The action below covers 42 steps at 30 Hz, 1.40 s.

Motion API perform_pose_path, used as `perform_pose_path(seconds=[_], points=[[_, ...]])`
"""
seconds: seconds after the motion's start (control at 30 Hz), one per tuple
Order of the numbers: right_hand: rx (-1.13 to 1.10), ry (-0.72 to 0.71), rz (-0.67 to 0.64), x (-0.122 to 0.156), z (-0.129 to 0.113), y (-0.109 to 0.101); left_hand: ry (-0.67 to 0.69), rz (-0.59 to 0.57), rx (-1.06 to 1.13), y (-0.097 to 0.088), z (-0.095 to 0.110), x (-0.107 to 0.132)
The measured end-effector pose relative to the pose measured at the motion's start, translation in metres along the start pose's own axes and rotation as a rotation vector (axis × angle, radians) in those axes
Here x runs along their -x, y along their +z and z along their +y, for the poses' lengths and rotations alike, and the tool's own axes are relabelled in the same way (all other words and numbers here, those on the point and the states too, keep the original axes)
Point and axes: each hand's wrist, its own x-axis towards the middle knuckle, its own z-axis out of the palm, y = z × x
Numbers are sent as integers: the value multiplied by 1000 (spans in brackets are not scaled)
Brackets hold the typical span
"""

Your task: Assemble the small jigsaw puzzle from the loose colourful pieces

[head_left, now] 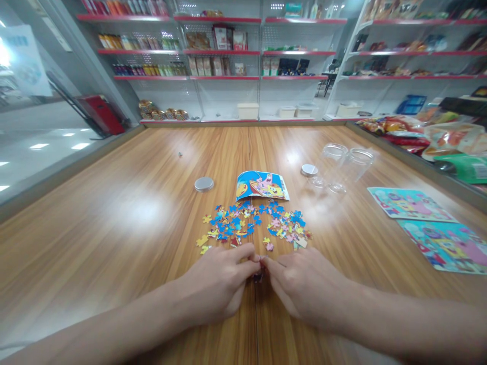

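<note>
My left hand (224, 279) and my right hand (304, 279) meet at the fingertips low in the middle of the view. Between them both hands pinch a small puzzle piece (258, 277), mostly hidden by the fingers. Just beyond lies a loose heap of jigsaw puzzle pieces (224, 223) in blue, yellow and pink, spread in an arc. One pink piece (270, 247) lies nearest my fingertips. Behind the heap, a slightly curled cartoon picture card (262, 185) rests on the wooden table (114, 243).
Two clear jars (359, 165) stand at the right, with one silver lid (309, 170) beside them and another lid (204, 184) left of the card. Two cartoon sheets (413, 204) lie at the right. Snack bags (452, 139) fill the far right; stocked shelves (224, 78) stand behind the table.
</note>
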Motion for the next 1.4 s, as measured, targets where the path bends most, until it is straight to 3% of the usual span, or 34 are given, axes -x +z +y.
perform_pose_path(seconds=[0.27, 0.5, 0.7, 1.1, 1.4], points=[[-24, 78, 27, -3, -3, -5, 1, 50, -48, 1, -3, 0], [-59, 116, 140, -9, 6, 8, 39, 84, -50, 3, -5, 2], [-107, -54, 244, -3, 14, 19, 52, 96, -26, 2, -6, 0], [-89, -76, 234, -7, 17, 18, 89, 69, 30, -5, -9, -3], [-35, -89, 144, -12, 21, 7, 71, 24, 31, -4, -12, -3]])
